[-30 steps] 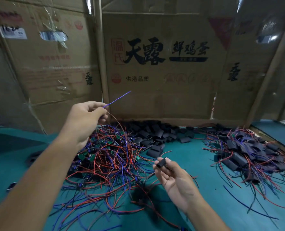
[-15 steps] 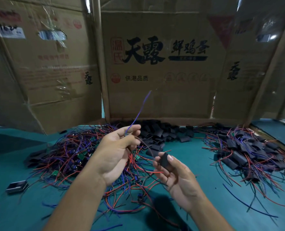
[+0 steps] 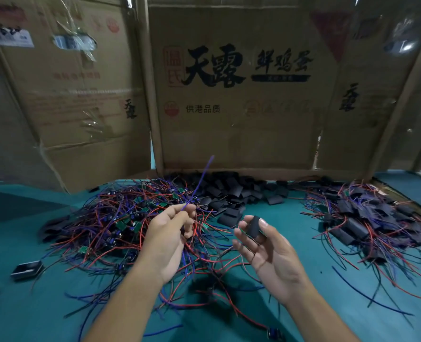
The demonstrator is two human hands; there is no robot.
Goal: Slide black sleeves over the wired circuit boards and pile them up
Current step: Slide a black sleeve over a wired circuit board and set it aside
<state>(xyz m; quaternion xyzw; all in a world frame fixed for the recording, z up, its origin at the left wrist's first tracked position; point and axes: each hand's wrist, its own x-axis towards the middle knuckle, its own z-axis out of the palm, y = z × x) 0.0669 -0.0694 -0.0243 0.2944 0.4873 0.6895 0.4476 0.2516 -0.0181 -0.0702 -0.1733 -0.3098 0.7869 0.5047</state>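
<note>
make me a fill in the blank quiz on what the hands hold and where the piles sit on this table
1. The right hand pinches a single black ____ between thumb and fingers.
2. The left hand pinches a wire whose free end, pointing up, is ____ in colour.
3. The pile of finished sleeved boards lies on the person's ____ side.
4. The cloth on the table is ____.

Missing words: sleeve; purple; right; teal

A makeshift assembly workshop: teal worktable (image 3: 303, 243) heaped with wired circuit boards (image 3: 120, 218), black sleeves (image 3: 241, 191), walled by flattened cardboard boxes (image 3: 241, 95).
</note>
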